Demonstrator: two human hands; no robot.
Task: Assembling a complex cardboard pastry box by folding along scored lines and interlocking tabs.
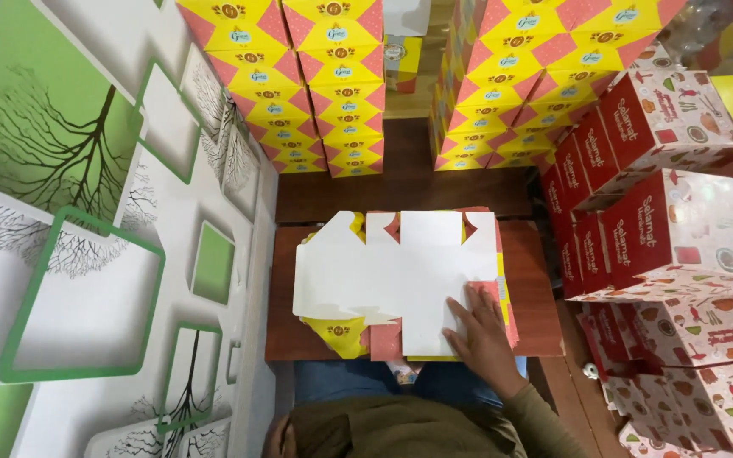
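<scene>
Cardboard blank [388, 276], die-cut and unfolded, lies white side up on top of a stack of the same blanks [341, 332] on a small brown wooden table [538, 288], pretty much covering the middle of it and reaching close to the near edge. The right hand [484, 332] is flat on it near the blank's near right corner, fingers spread and pressing down, not curled around anything, so it's open and just resting there. The left hand [278, 438] only peeks in at the bottom by the olive sleeve, and I honestly can't tell if it's open or closed. My guess is the sheet is light and thin, stiff enough to stay flat but easy to crease or bend at the score lines, and a bit slidey on the stack under it. Best place to grab looks like an outer edge or one of the flaps, not the middle. Its long axis runs left to right across the table, with the notched tabs pointing toward the far edge. Stacks of folded yellow and pink boxes [320, 85] stand beyond the far edge, red and white patterned boxes [668, 246] pile up off the right edge, and a green and white tree-print wall [86, 212] is on the left.
</scene>
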